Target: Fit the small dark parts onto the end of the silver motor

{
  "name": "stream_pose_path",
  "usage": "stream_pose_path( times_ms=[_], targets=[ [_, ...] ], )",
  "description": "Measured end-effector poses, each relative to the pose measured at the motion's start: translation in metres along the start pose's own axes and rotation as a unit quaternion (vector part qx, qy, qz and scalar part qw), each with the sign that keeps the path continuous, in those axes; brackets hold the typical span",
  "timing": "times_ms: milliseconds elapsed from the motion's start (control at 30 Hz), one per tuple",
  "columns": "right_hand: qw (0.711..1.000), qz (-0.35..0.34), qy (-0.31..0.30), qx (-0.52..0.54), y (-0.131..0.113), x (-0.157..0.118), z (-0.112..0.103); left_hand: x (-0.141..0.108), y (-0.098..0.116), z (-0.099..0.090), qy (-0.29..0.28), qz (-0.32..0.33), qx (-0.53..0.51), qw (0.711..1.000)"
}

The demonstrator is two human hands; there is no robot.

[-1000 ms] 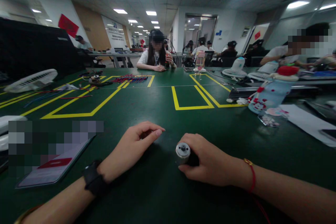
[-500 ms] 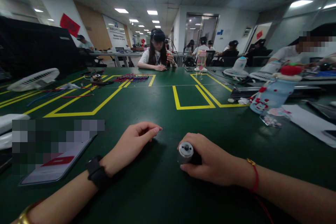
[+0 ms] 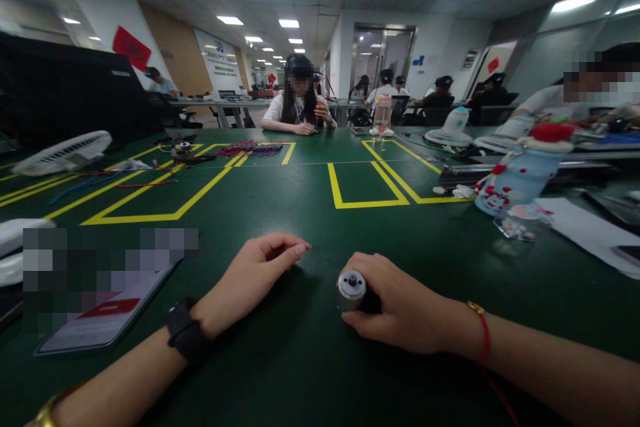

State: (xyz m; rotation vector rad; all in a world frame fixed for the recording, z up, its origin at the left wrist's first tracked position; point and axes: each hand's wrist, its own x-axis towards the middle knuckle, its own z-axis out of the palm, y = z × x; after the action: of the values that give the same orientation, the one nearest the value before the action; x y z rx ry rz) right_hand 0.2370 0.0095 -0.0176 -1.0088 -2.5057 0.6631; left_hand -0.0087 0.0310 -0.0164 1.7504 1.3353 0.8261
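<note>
A small silver DC motor (image 3: pixel 351 288) stands upright on the green table, its end face with a short shaft turned upward. My right hand (image 3: pixel 395 303) is wrapped around it from the right, thumb on the near side and fingers on the far side. To the left, my left hand (image 3: pixel 265 263) rests on the table, its fingers curled and the thumb against the fingertips. I see nothing in that hand. A gap of table separates it from the motor.
A clear-cased flat sheet or tablet (image 3: pixel 107 320) lies left of my left forearm. A blue bottle (image 3: pixel 523 177) with a red lid and white paper (image 3: pixel 590 233) are on the right. Red and blue wires (image 3: pixel 253 149) lie farther back. A person (image 3: pixel 299 103) sits across the table (image 3: pixel 280 193).
My right hand and the motor have shifted very slightly to the left. My left hand stays in place.
</note>
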Motion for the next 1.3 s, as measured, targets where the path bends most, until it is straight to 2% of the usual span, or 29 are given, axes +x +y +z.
stream_pose_path(
  times_ms=[133, 233, 400, 733, 933, 1100, 1300],
  targets=[
    [1.000, -0.002, 0.012, 0.002, 0.000, -0.001, 0.001, -0.006, 0.013, 0.007, -0.018, 0.103, 0.039, 0.994],
    [1.000, -0.005, 0.012, 0.001, 0.000, 0.000, 0.002, -0.012, 0.026, 0.015, -0.047, 0.154, 0.046, 0.986],
    [1.000, -0.005, 0.005, -0.022, 0.003, 0.001, 0.005, -0.017, 0.039, 0.025, -0.064, 0.185, 0.041, 0.980],
    [1.000, -0.015, 0.016, -0.021, 0.002, 0.002, 0.006, -0.013, 0.039, 0.027, -0.067, 0.177, 0.018, 0.982],
    [1.000, -0.010, 0.013, -0.010, 0.001, 0.000, 0.003, -0.014, 0.034, 0.015, -0.051, 0.148, 0.003, 0.988],
    [1.000, -0.006, 0.011, -0.004, -0.001, -0.001, 0.001, -0.011, 0.016, 0.001, -0.082, 0.132, 0.030, 0.987],
    [1.000, -0.007, 0.013, 0.002, 0.002, -0.001, 0.001, -0.008, 0.000, 0.000, -0.156, 0.137, 0.059, 0.976]
  ],
)
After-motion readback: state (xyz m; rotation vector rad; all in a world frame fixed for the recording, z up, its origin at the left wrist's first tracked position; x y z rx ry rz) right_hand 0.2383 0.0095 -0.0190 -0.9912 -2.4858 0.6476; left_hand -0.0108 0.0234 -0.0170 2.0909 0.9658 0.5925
